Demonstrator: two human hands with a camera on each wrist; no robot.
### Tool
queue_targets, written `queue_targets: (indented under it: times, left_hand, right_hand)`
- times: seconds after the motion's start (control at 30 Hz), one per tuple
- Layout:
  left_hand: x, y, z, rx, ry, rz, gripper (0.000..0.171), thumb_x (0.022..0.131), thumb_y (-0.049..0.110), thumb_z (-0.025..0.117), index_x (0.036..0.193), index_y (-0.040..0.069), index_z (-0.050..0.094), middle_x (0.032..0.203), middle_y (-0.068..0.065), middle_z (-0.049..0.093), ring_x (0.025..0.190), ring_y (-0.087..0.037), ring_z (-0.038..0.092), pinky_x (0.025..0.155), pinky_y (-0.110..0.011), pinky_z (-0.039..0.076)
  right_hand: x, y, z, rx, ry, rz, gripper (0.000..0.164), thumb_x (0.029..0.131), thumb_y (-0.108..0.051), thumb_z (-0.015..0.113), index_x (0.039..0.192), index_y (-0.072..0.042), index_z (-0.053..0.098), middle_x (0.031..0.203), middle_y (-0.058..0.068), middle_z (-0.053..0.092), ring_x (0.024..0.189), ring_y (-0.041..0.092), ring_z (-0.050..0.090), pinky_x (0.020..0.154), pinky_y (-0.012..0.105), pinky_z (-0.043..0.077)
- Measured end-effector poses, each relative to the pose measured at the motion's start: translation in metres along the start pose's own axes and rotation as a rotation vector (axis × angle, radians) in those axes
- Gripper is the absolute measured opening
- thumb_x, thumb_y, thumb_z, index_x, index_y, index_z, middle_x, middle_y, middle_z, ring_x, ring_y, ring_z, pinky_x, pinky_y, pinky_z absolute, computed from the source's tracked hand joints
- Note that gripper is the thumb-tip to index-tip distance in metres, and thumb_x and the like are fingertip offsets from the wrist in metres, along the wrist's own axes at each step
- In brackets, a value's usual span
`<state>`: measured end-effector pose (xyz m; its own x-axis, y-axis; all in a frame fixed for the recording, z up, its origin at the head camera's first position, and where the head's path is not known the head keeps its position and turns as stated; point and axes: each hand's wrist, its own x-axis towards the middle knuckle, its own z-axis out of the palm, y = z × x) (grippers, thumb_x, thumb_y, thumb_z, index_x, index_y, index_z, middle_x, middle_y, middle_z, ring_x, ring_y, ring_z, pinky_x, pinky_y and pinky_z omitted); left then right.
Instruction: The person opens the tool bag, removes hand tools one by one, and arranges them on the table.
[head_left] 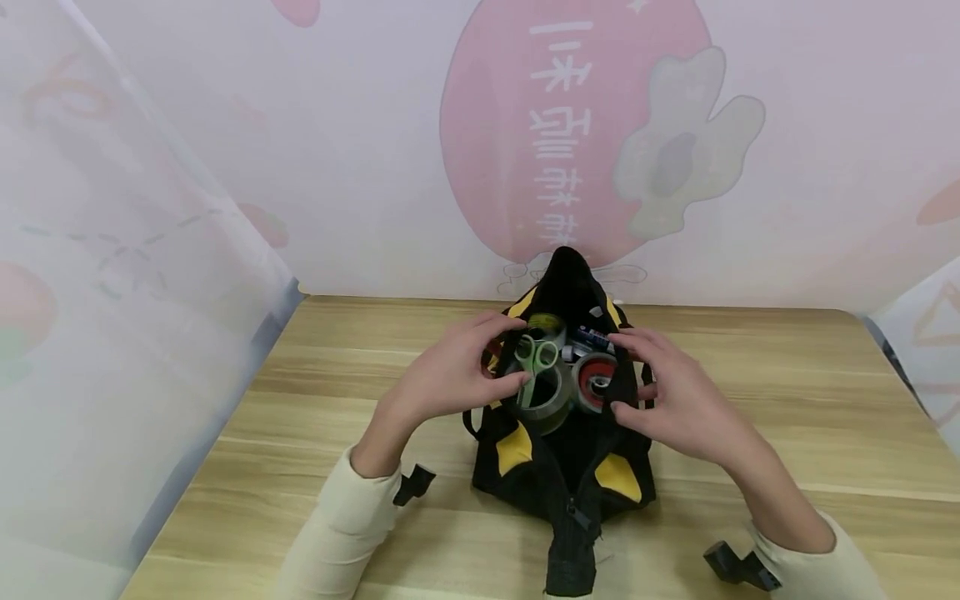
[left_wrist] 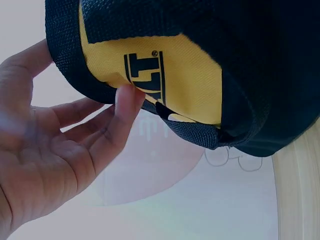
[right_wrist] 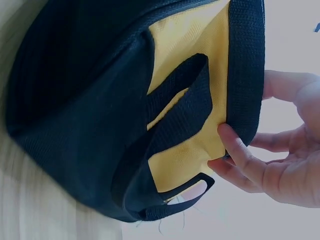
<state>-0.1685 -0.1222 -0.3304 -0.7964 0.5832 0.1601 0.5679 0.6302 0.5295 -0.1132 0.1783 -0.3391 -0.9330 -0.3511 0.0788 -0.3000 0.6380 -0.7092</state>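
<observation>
A black and yellow tool bag stands unzipped on the table, its mouth spread wide. My left hand holds the left rim of the opening, and the left wrist view shows fingertips against the yellow panel. On the opposite side my right hand grips the right rim, near a strap handle in the right wrist view. Inside lie green-handled scissors, a grey tape roll, a roll with a red core and a small dark blue item. Deeper contents are hidden.
The wood-grain table extends to both sides of the bag. A pale printed curtain stands behind its back edge. The zipper end flap trails toward the front. Black mounts sit at both wrists.
</observation>
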Motion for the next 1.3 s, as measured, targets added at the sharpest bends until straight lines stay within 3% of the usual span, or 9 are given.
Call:
queue_targets:
  times: [0.2,0.43,0.83,1.03,1.3]
  left_hand:
    - [-0.008,-0.005,-0.005,-0.031,0.028,-0.015,0.068,0.09,0.028,0.085,0.149,0.002,0.061,0.133,-0.01,0.067,0.087,-0.019,0.065,0.072,-0.025,0.059]
    - [-0.017,-0.011,-0.009,-0.137,0.038,-0.072,0.073,0.087,0.02,0.088,0.151,0.002,0.058,0.151,-0.011,0.061,0.109,-0.025,0.071,0.072,-0.021,0.063]
    - [-0.03,-0.024,-0.018,-0.177,0.058,-0.107,0.073,0.086,0.013,0.089,0.151,0.002,0.059,0.153,-0.011,0.061,0.112,-0.027,0.073,0.072,-0.021,0.064]
    - [-0.038,-0.035,-0.025,-0.182,0.066,-0.117,0.073,0.085,0.011,0.089,0.151,0.003,0.059,0.154,-0.012,0.061,0.113,-0.029,0.074,0.073,-0.022,0.065]
    - [-0.047,-0.05,-0.033,-0.186,0.049,-0.104,0.071,0.086,0.01,0.089,0.151,0.005,0.06,0.152,-0.011,0.063,0.114,-0.028,0.073,0.076,-0.023,0.065]
  right_hand:
    - [-0.007,0.005,-0.002,0.001,0.018,0.001,0.079,0.09,-0.007,0.08,0.16,-0.002,0.044,0.167,0.025,0.038,0.102,0.033,0.076,0.08,0.038,0.068]
    - [-0.012,0.014,-0.004,0.016,0.051,-0.017,0.081,0.088,-0.001,0.079,0.16,0.001,0.043,0.164,0.023,0.043,0.136,0.046,0.056,0.083,0.039,0.068]
    - [-0.018,0.019,-0.015,0.013,0.058,-0.014,0.085,0.085,0.006,0.077,0.162,-0.001,0.041,0.162,0.025,0.046,0.139,0.047,0.053,0.087,0.042,0.067]
    - [-0.022,0.028,-0.029,0.04,0.035,-0.002,0.085,0.086,0.007,0.078,0.162,-0.001,0.041,0.162,0.024,0.047,0.14,0.044,0.052,0.087,0.035,0.066]
    - [-0.027,0.043,-0.038,0.049,0.013,0.008,0.084,0.089,0.003,0.082,0.162,-0.001,0.041,0.165,0.024,0.043,0.141,0.044,0.049,0.086,0.01,0.058]
